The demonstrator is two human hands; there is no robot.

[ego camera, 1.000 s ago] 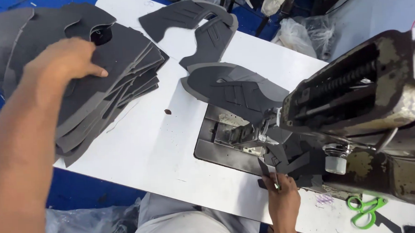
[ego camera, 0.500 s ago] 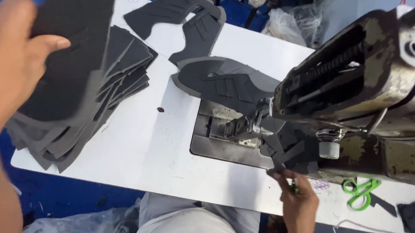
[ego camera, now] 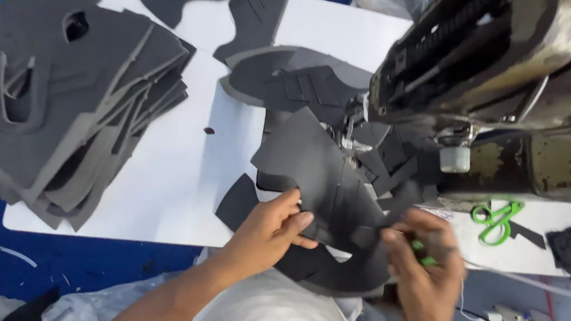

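My left hand [ego camera: 269, 230] grips the near left edge of a dark grey cut piece [ego camera: 308, 169] that lies in front of the sewing machine [ego camera: 486, 55]. The piece's far tip reaches the needle area [ego camera: 348, 135]. My right hand [ego camera: 425, 267] pinches the same piece at its near right edge, with a small green tool [ego camera: 421, 260] tucked in its fingers. Both hands are at the near edge of the white table [ego camera: 171, 185], over my lap.
A tall stack of grey cut pieces [ego camera: 71, 105] fills the table's left end. More grey pieces [ego camera: 295, 76] lie behind the needle. Green scissors [ego camera: 496, 218] rest on the table right of my right hand. Plastic bags [ego camera: 61, 311] lie on the blue floor.
My left hand lifted a grey piece off the left stack and brought it to the machine. My right hand moved from under the machine head to the piece's near edge.
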